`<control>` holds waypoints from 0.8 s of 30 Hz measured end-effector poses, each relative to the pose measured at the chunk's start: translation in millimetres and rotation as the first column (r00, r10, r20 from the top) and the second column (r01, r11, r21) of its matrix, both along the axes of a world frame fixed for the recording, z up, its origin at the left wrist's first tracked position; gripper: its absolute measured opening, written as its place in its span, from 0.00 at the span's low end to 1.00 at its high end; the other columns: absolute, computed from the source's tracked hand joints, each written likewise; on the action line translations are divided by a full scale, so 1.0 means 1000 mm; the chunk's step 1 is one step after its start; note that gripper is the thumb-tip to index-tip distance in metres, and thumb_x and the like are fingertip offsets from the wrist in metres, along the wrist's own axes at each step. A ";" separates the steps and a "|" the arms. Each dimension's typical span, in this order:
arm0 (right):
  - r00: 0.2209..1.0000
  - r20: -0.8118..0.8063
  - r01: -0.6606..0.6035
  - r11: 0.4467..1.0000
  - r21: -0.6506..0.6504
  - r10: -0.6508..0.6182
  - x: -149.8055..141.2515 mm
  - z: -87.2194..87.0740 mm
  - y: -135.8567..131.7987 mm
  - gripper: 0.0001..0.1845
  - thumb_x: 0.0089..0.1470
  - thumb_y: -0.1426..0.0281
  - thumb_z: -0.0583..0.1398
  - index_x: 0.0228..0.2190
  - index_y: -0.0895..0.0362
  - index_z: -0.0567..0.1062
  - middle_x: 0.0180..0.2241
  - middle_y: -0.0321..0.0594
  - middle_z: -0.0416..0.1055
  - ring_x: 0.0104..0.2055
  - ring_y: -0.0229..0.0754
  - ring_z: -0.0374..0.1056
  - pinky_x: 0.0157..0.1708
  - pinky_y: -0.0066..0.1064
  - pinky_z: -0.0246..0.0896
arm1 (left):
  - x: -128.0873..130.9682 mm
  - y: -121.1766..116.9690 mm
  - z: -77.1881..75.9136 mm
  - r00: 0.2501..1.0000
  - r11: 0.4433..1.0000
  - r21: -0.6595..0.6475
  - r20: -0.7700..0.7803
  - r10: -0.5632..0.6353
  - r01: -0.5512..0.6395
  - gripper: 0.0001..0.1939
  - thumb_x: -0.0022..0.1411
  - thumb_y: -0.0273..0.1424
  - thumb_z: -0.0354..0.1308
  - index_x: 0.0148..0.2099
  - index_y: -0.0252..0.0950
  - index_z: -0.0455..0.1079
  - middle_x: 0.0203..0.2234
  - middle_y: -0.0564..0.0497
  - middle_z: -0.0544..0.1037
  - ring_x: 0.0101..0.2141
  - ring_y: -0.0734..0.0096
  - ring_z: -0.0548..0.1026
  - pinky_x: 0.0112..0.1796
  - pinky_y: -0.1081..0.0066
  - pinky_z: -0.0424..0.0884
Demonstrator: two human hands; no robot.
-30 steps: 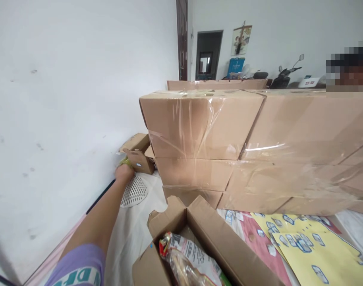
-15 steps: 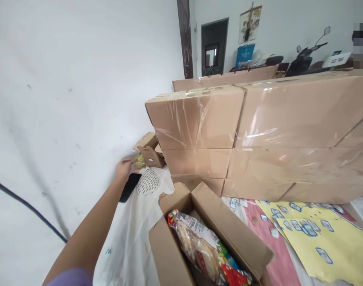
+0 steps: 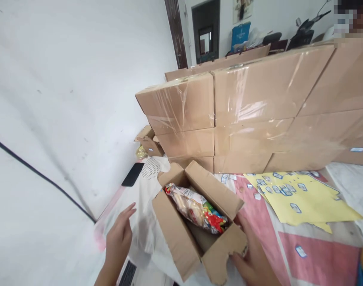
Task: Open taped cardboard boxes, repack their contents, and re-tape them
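Note:
An open cardboard box point(image 3: 169, 234) stands in front of me with its flaps spread. Inside it lies a clear snack packet point(image 3: 193, 208) with red, green and white print and pale pieces showing through. My right hand point(image 3: 251, 250) grips the box's near right corner, its thumb against the front flap. To the left of the box my left hand point(image 3: 120, 234) hovers with nothing in it, fingers stretched out. Beyond that hand are a black phone-like slab point(image 3: 133, 174) and a white perforated piece point(image 3: 151, 168). A yellowish crumpled bag point(image 3: 141, 152) sits against a small open carton point(image 3: 150, 146).
A stack of taped cardboard cartons point(image 3: 184, 141) rises behind the box. Yellow paper sheets point(image 3: 312, 204) with small blue-edged labels lie on the right, over the pink and white cloth point(image 3: 321, 254). A white wall point(image 3: 65, 99) borders the left. Another person, blurred out, is at upper right.
My left hand has come back from the yellowish bag by the wall to the box's left side. My right hand has appeared, holding the box's near right corner. The view has shifted.

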State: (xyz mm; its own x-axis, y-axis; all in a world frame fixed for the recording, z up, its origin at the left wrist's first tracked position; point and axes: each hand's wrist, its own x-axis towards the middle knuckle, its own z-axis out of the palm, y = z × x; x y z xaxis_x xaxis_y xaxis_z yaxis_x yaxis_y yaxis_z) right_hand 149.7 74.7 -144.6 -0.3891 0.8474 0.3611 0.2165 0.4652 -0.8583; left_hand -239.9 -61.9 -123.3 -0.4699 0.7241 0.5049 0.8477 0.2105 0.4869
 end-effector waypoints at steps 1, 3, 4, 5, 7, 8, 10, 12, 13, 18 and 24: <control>1.000 0.005 -0.001 1.000 0.010 0.001 0.001 -0.006 -0.001 0.34 0.62 0.60 0.58 0.67 0.47 0.56 0.58 0.47 0.71 0.57 0.55 0.72 0.49 0.43 0.75 | 0.012 -0.008 0.002 0.990 0.996 -0.002 -0.115 -0.085 0.085 0.15 0.70 0.30 0.49 0.54 0.48 0.71 0.54 0.47 0.80 0.57 0.56 0.77 0.53 0.54 0.75; 0.999 0.037 0.014 0.999 0.033 -0.015 0.004 -0.013 -0.003 0.35 0.62 0.63 0.58 0.67 0.47 0.54 0.60 0.48 0.68 0.59 0.57 0.70 0.52 0.46 0.74 | 0.031 -0.013 0.008 0.932 0.985 -0.033 -0.320 -0.171 0.169 0.18 0.68 0.27 0.54 0.57 0.48 0.70 0.54 0.45 0.80 0.65 0.52 0.68 0.56 0.51 0.71; 0.998 0.057 0.025 0.999 0.036 -0.027 0.005 -0.014 -0.004 0.36 0.61 0.64 0.58 0.67 0.47 0.54 0.61 0.49 0.67 0.60 0.57 0.69 0.53 0.47 0.73 | 0.039 -0.010 0.013 0.901 0.984 -0.053 -0.397 -0.176 0.169 0.20 0.67 0.27 0.56 0.59 0.47 0.69 0.55 0.44 0.79 0.67 0.50 0.63 0.57 0.49 0.68; 0.997 0.075 0.028 0.999 0.027 -0.030 0.006 -0.014 -0.006 0.36 0.61 0.65 0.59 0.67 0.48 0.54 0.61 0.50 0.66 0.61 0.57 0.68 0.54 0.48 0.72 | 0.046 -0.004 0.017 0.871 0.984 -0.071 -0.460 -0.175 0.161 0.21 0.66 0.27 0.58 0.60 0.46 0.69 0.57 0.43 0.78 0.69 0.47 0.58 0.58 0.46 0.65; 0.996 0.091 0.012 1.000 0.010 -0.013 0.009 -0.011 -0.009 0.36 0.61 0.65 0.59 0.67 0.49 0.54 0.61 0.51 0.65 0.62 0.58 0.67 0.55 0.49 0.71 | 0.059 0.012 0.026 0.823 0.980 -0.111 -0.532 -0.200 0.166 0.24 0.64 0.27 0.60 0.62 0.43 0.68 0.62 0.38 0.73 0.71 0.42 0.50 0.60 0.43 0.59; 0.996 0.093 -0.001 1.000 0.016 0.000 0.010 -0.009 -0.010 0.36 0.61 0.64 0.60 0.67 0.49 0.54 0.62 0.51 0.65 0.62 0.58 0.66 0.55 0.50 0.71 | 0.065 0.021 0.030 0.804 0.972 -0.138 -0.545 -0.236 0.192 0.26 0.64 0.26 0.60 0.64 0.42 0.67 0.64 0.36 0.69 0.72 0.42 0.48 0.60 0.43 0.57; 0.994 0.103 -0.030 0.998 0.058 0.024 0.012 -0.005 -0.011 0.38 0.61 0.64 0.61 0.68 0.50 0.52 0.63 0.52 0.63 0.65 0.59 0.64 0.58 0.52 0.69 | 0.077 0.039 0.038 0.761 0.939 -0.199 -0.550 -0.344 0.280 0.28 0.64 0.23 0.57 0.65 0.39 0.65 0.67 0.35 0.65 0.72 0.44 0.49 0.61 0.47 0.55; 0.993 0.112 -0.054 0.991 0.124 0.040 0.015 0.000 -0.009 0.41 0.61 0.62 0.62 0.69 0.50 0.51 0.65 0.52 0.62 0.67 0.61 0.61 0.60 0.54 0.66 | 0.090 0.053 0.046 0.714 0.907 -0.212 -0.562 -0.418 0.365 0.27 0.66 0.20 0.53 0.65 0.39 0.67 0.66 0.37 0.67 0.70 0.50 0.57 0.63 0.50 0.53; 0.994 0.104 -0.054 0.987 0.153 0.039 0.017 0.004 -0.006 0.42 0.61 0.60 0.62 0.70 0.50 0.51 0.66 0.52 0.61 0.67 0.62 0.60 0.61 0.55 0.64 | 0.097 0.059 0.050 0.697 0.897 -0.200 -0.571 -0.434 0.395 0.25 0.67 0.19 0.51 0.63 0.39 0.68 0.65 0.40 0.70 0.68 0.53 0.63 0.64 0.51 0.51; 0.996 -0.064 0.076 0.979 0.189 -0.065 0.029 0.040 0.016 0.38 0.65 0.53 0.57 0.71 0.46 0.53 0.71 0.45 0.54 0.72 0.61 0.52 0.67 0.58 0.55 | 0.145 0.076 0.065 0.610 0.857 -0.138 -0.647 -0.457 0.496 0.19 0.70 0.22 0.50 0.57 0.38 0.73 0.60 0.39 0.75 0.59 0.59 0.74 0.66 0.53 0.54; 0.959 -0.102 0.276 0.955 0.110 -0.265 0.034 0.075 0.044 0.28 0.63 0.62 0.63 0.63 0.44 0.68 0.62 0.42 0.68 0.65 0.53 0.63 0.64 0.51 0.61 | 0.195 0.076 0.057 0.632 0.767 0.017 -0.578 -0.516 0.641 0.14 0.70 0.24 0.54 0.52 0.42 0.76 0.54 0.50 0.81 0.58 0.65 0.75 0.70 0.52 0.50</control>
